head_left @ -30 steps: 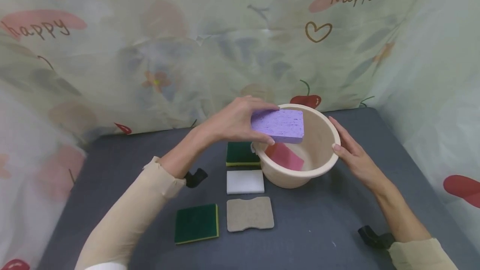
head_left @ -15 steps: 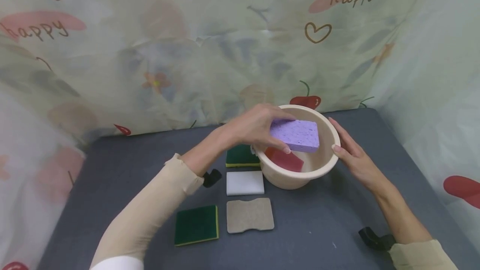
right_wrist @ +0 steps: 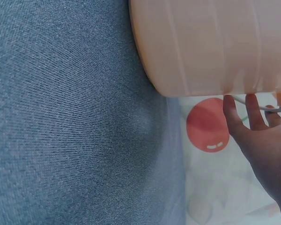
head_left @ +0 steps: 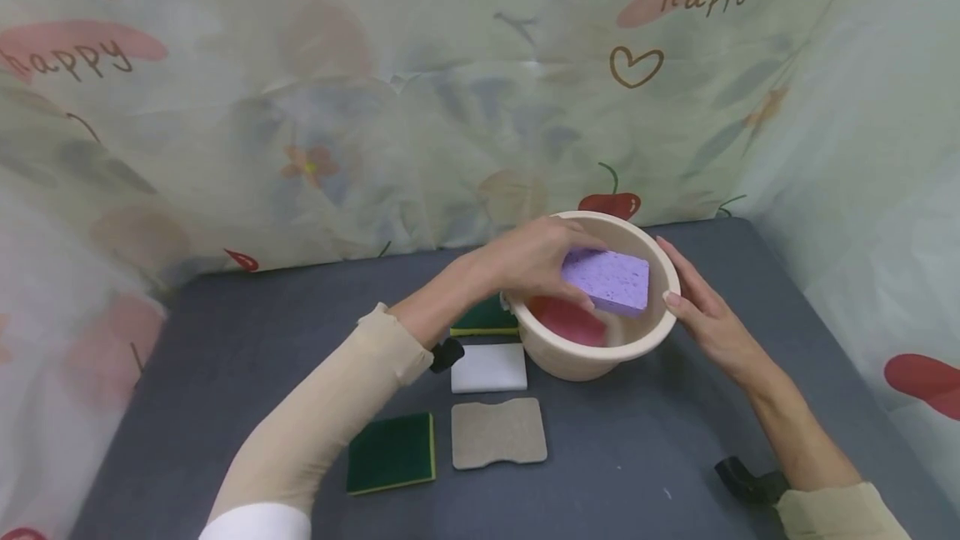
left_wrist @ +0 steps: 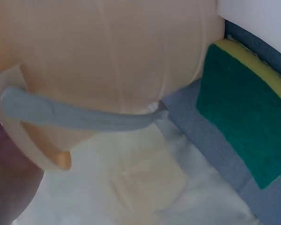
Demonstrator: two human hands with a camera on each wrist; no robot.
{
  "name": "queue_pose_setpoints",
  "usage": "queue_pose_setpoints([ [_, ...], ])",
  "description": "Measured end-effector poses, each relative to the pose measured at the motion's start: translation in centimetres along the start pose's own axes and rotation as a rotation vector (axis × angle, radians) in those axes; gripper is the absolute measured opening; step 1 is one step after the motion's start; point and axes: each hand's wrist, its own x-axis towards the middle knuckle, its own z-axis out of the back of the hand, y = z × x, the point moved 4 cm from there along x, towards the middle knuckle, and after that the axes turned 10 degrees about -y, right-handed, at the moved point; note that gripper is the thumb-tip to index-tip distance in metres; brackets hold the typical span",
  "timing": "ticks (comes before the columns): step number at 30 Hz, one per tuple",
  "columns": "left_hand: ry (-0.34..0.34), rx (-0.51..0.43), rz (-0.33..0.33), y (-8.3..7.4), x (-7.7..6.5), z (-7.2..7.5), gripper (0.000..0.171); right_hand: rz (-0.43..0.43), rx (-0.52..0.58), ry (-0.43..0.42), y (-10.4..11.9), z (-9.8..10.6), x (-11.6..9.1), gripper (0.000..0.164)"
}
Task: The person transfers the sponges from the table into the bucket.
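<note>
My left hand grips a purple sponge by its left end, thumb on the near side and fingers on the far side. The sponge is tilted within the mouth of a cream plastic bucket. In the bucket lies a pink sponge, with an orange patch partly hidden by the left hand. My right hand rests against the bucket's right side, thumb at the rim and fingers spread along the outer wall. In the right wrist view, those fingertips touch the wall. The left wrist view shows the bucket's grey handle.
Left of the bucket, a green-and-yellow scouring sponge, a white sponge and a grey-beige notched pad form a column. Another green scouring sponge lies nearer left. Printed curtains surround the dark tabletop.
My left hand has carried the purple sponge rightward and lower into the bucket's mouth. The right hand has stayed at the bucket's side.
</note>
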Motion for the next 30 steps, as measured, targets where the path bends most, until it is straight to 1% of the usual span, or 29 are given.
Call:
queue_pose_setpoints([
  [4,0.035,0.053,-0.009,-0.2,0.3,-0.7,0.071,0.014,0.037,0.012,-0.1,-0.1,-0.2,0.065],
  [8,0.059,0.107,-0.004,-0.3,0.5,-1.0,0.070,0.010,0.035,0.014,0.0,-0.1,-0.1,0.064],
  [12,0.058,0.121,-0.008,-0.2,0.6,-1.2,0.068,0.000,0.026,0.013,0.1,0.0,0.0,0.064],
  [18,0.067,0.136,-0.042,0.0,0.8,-1.5,0.054,0.000,0.038,0.006,0.1,0.1,-0.1,0.064],
  [21,0.083,0.163,-0.026,0.0,0.8,-1.4,0.047,0.008,0.042,-0.001,0.1,0.1,0.0,0.064],
  [25,0.100,0.196,0.002,0.0,0.9,-1.6,0.043,0.011,0.024,-0.010,0.0,0.2,-0.1,0.064],
  [28,0.108,0.193,0.015,0.1,0.7,-1.7,0.042,0.006,-0.002,-0.013,-0.1,0.1,-0.1,0.064],
  [30,0.100,0.176,0.013,0.1,0.6,-1.7,0.041,0.002,-0.012,-0.014,-0.1,0.1,-0.1,0.064],
])
